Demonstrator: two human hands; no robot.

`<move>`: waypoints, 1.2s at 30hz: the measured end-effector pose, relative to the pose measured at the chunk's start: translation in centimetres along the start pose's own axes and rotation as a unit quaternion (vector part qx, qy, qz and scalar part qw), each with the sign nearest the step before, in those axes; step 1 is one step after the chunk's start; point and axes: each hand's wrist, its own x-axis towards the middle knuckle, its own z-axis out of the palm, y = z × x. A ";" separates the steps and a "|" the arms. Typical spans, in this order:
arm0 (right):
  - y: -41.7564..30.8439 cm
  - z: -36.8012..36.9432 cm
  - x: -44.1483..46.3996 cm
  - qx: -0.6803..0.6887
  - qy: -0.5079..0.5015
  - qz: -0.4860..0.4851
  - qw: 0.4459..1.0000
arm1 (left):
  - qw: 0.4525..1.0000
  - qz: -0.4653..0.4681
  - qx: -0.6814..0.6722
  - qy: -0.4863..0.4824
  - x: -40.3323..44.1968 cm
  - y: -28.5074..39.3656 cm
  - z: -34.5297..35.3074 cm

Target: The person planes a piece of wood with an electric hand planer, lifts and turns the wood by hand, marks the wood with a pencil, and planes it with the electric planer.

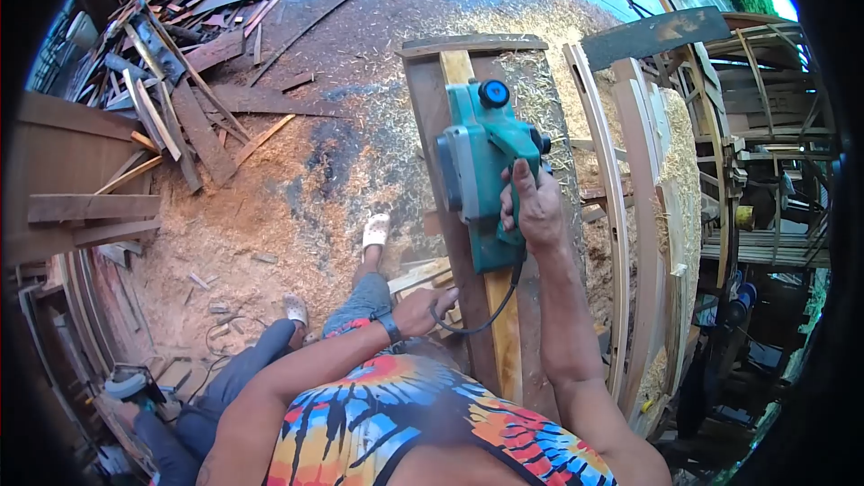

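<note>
Your right hand [538,209] grips the planer [481,171], which sits ahead of and beneath its fingers, on the board [506,342]. The cord [464,333] meets your left hand [423,312]; whether those fingers grip it, cannot tell. Advised: planer flat, pressure even, cord well behind the right fingers

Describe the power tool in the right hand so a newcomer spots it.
Start with the long dark bench running up the middle. Along it lies a yellowish wood strip; on that strip, gripped by the right hand, sits the planer. Its green body and round blue-and-black knob set it apart from the wooden boards alongside.
</note>
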 end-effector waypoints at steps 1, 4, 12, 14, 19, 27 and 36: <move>-0.3 0.2 1.1 -0.022 0.003 -0.002 1.000 | 1.000 -0.025 -0.013 -0.002 0.3 0.0 -0.4; -1.7 1.0 4.3 -0.037 0.002 -0.017 0.999 | 0.996 -0.066 -0.049 0.021 1.1 0.2 -1.5; -6.7 3.6 16.3 -0.078 0.003 -0.072 0.994 | 0.983 -0.128 -0.099 0.090 1.7 0.4 -3.2; -7.9 3.9 18.8 -0.086 -0.015 -0.073 0.994 | 0.978 -0.159 -0.097 0.092 2.1 0.6 -3.7; -7.4 3.9 17.7 -0.080 -0.024 -0.055 0.995 | 0.972 -0.148 -0.068 0.169 2.5 -0.5 -4.0; -3.0 2.2 5.3 -0.065 -0.006 -0.027 0.997 | 0.958 -0.119 0.002 0.262 0.0 -7.8 -1.3; -7.6 5.1 16.8 -0.047 0.009 -0.065 0.997 | 0.968 -0.107 0.075 0.212 1.2 -6.4 -2.4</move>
